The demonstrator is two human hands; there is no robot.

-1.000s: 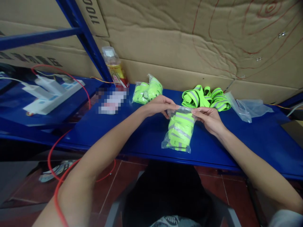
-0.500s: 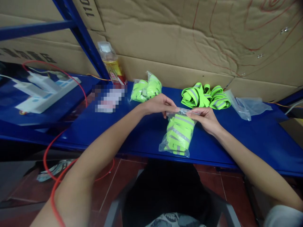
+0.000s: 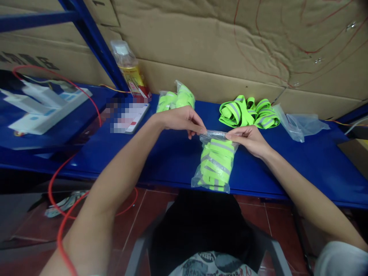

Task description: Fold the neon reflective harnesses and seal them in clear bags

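A clear plastic bag [image 3: 214,165] stuffed with neon-green reflective bands lies on the blue shelf [image 3: 178,161], its bottom hanging over the front edge. My left hand [image 3: 181,119] pinches the left end of the bag's top strip. At the right end of that strip my right hand [image 3: 247,140] pinches it too. Both hands have fingers closed on the bag's mouth.
Loose green reflective bands [image 3: 248,113] are piled behind my right hand, beside empty clear bags [image 3: 301,124]. A filled bag of bands [image 3: 175,100] and a plastic bottle [image 3: 130,71] stand at the back left. White boxes [image 3: 43,109], a red cable [image 3: 61,214], cardboard wall behind.
Both hands stay pinched on the bag's top, and my right fingers have slid slightly along the strip. The camera has tilted, shifting the scene a little left and down.
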